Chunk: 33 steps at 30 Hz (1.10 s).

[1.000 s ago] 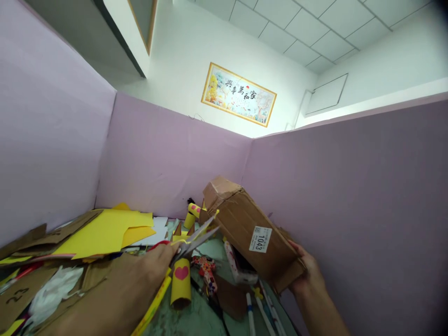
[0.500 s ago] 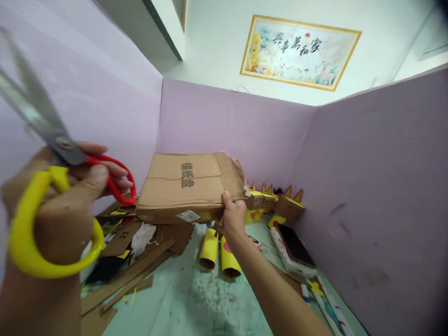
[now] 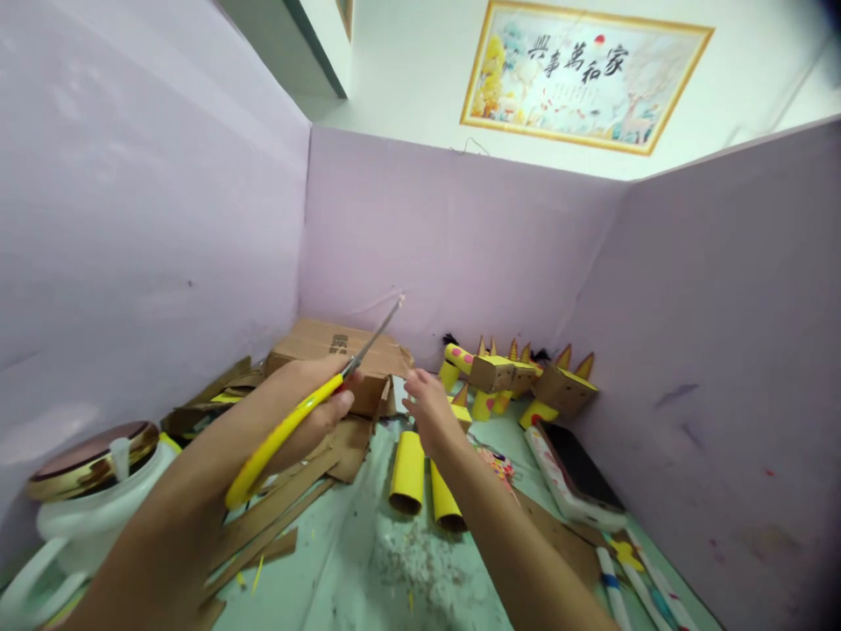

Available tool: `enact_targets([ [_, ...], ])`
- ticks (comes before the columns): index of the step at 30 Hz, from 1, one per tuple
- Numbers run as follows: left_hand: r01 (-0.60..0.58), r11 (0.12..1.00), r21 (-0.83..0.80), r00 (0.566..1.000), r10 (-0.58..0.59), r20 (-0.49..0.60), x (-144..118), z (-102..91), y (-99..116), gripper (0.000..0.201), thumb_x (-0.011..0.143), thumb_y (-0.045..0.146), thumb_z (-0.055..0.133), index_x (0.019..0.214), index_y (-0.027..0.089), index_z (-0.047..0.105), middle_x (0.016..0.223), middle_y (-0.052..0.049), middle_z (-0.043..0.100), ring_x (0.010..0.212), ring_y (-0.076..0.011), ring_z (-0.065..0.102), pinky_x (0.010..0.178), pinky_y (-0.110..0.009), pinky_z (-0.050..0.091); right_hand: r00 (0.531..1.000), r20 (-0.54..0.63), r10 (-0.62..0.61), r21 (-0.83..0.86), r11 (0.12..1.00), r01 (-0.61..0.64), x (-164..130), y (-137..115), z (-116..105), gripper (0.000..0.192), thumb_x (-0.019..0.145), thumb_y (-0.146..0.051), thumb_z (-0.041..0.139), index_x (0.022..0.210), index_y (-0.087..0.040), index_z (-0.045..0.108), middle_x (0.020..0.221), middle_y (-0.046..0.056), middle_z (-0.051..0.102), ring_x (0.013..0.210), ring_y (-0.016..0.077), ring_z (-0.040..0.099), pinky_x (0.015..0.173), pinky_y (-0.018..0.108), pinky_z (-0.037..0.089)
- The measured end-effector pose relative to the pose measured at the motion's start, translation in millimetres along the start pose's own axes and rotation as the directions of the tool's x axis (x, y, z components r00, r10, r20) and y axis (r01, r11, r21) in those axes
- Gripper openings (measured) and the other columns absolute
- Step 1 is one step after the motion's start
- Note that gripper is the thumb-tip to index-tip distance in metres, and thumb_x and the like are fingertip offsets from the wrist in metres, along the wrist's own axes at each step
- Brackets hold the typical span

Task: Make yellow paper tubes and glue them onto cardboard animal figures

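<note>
My left hand (image 3: 299, 394) is closed around a pair of scissors (image 3: 286, 434) with a yellow handle, the blades pointing up and away to the right. Only a little of the red handle shows between the fingers. Just right of the cardboard box (image 3: 308, 337), my right hand (image 3: 430, 407) reaches forward with its fingers loosely bent and apart, and I see nothing in it. The box lies at the back left on top of cardboard scraps. Below my right hand lie two yellow paper tubes, one (image 3: 407, 473) in plain sight and another (image 3: 445, 499) partly behind the forearm.
Cardboard strips (image 3: 282, 513) spread over the left of the table. A white mug (image 3: 98, 517) with a gold-rimmed lid stands near left. Spiked yellow-and-cardboard figures (image 3: 505, 377) line the back right. A phone (image 3: 578, 464) and markers (image 3: 614, 583) lie right, inside lilac partition walls (image 3: 460, 237).
The box has gone from my right hand down onto the scraps at the back left. My left hand has swung the scissors forward and right, and the mug has come into sight.
</note>
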State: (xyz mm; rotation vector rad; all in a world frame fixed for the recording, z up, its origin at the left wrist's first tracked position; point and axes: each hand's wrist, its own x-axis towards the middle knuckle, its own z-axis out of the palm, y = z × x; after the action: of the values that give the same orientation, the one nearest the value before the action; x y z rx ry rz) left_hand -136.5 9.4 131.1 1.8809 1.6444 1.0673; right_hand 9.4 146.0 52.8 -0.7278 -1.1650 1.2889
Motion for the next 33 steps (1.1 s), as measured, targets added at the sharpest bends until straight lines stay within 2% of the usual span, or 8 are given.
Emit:
enact_targets([
  [2, 0.022, 0.979, -0.201, 0.965, 0.031, 0.260, -2, 4.0, 3, 0.030, 0.079, 0.031, 0.048, 0.106, 0.018, 0.054, 0.065, 0.000, 0.059, 0.045, -0.0128, 0.052, 0.042, -0.023, 0.041, 0.999, -0.039, 0.024, 0.085, 0.996, -0.021, -26, -26, -26, 0.027, 0.073, -0.041, 0.061, 0.092, -0.021, 0.058, 0.092, 0.004, 0.068, 0.089, 0.0191, 0.063, 0.077, 0.034, 0.049],
  [4, 0.120, 0.900, -0.419, 0.863, 0.114, 0.492, -3, 15.4, 7, 0.035, 0.080, 0.030, 0.049, 0.113, 0.017, 0.051, 0.072, -0.004, 0.065, 0.057, -0.0166, 0.060, 0.051, -0.026, 0.047, 0.996, -0.052, 0.076, 0.284, 0.957, -0.058, -52, -49, -53, 0.034, 0.070, -0.042, 0.065, 0.095, -0.021, 0.057, 0.096, 0.006, 0.067, 0.092, 0.0189, 0.062, 0.082, 0.035, 0.048],
  [6, 0.242, 0.798, -0.551, 0.741, 0.214, 0.636, 0, 35.3, 10, 0.039, 0.081, 0.031, 0.050, 0.116, 0.015, 0.049, 0.078, -0.009, 0.069, 0.064, -0.0197, 0.064, 0.056, -0.029, 0.049, 0.988, -0.035, 0.148, 0.424, 0.898, -0.119, -75, -64, -78, 0.040, 0.067, -0.040, 0.070, 0.098, -0.019, 0.056, 0.098, 0.008, 0.067, 0.092, 0.0189, 0.063, 0.085, 0.035, 0.047],
  [10, 0.400, 0.685, -0.609, 0.588, 0.317, 0.744, 8, 88.3, 11, 0.041, 0.085, 0.035, 0.046, 0.117, 0.011, 0.050, 0.077, -0.013, 0.071, 0.058, -0.0193, 0.065, 0.056, -0.030, 0.049, 0.987, 0.052, 0.150, 0.464, 0.872, -0.157, -101, -66, -112, 0.054, 0.060, -0.036, 0.078, 0.105, -0.019, 0.054, 0.099, 0.009, 0.067, 0.094, 0.0214, 0.062, 0.083, 0.036, 0.047],
  [14, 0.521, 0.568, -0.637, 0.505, 0.397, 0.766, 8, 126.1, 5, 0.042, 0.085, 0.032, 0.046, 0.122, 0.012, 0.044, 0.080, -0.015, 0.071, 0.066, -0.0250, 0.068, 0.051, -0.031, 0.049, 0.966, 0.229, 0.117, 0.376, 0.905, -0.199, -107, -52, -119, 0.057, 0.056, -0.026, 0.081, 0.105, -0.017, 0.054, 0.089, 0.006, 0.068, 0.079, 0.0182, 0.064, 0.069, 0.029, 0.049],
  [23, 0.575, 0.596, -0.560, 0.449, 0.342, 0.825, 9, 141.9, -2, 0.032, 0.085, 0.030, 0.047, 0.112, 0.014, 0.048, 0.081, -0.014, 0.072, 0.066, -0.0243, 0.069, 0.045, -0.027, 0.049, 0.980, 0.018, 0.197, 0.484, 0.856, -0.181, -100, -39, -128, 0.048, 0.050, -0.017, 0.083, 0.089, -0.017, 0.056, 0.068, -0.003, 0.065, 0.056, 0.0084, 0.059, 0.055, 0.019, 0.046],
  [30, 0.528, 0.694, -0.490, 0.418, 0.290, 0.861, 13, 137.5, 5, 0.036, 0.076, 0.031, 0.052, 0.109, 0.017, 0.049, 0.078, -0.010, 0.070, 0.066, -0.0235, 0.068, 0.051, -0.032, 0.052, 0.988, -0.056, 0.142, 0.524, 0.847, -0.092, -99, -40, -136, 0.044, 0.051, -0.017, 0.083, 0.087, -0.018, 0.056, 0.070, -0.002, 0.066, 0.062, 0.0125, 0.063, 0.059, 0.023, 0.050],
  [33, 0.386, 0.849, -0.360, 0.496, 0.138, 0.857, 10, 131.8, 1, 0.039, 0.072, 0.035, 0.053, 0.108, 0.019, 0.052, 0.074, -0.008, 0.070, 0.063, -0.0241, 0.067, 0.052, -0.035, 0.052, 0.975, -0.208, 0.076, 0.502, 0.864, 0.040, -91, -43, -152, 0.038, 0.052, -0.021, 0.082, 0.082, -0.019, 0.058, 0.064, -0.003, 0.064, 0.057, 0.0125, 0.061, 0.056, 0.025, 0.051],
])
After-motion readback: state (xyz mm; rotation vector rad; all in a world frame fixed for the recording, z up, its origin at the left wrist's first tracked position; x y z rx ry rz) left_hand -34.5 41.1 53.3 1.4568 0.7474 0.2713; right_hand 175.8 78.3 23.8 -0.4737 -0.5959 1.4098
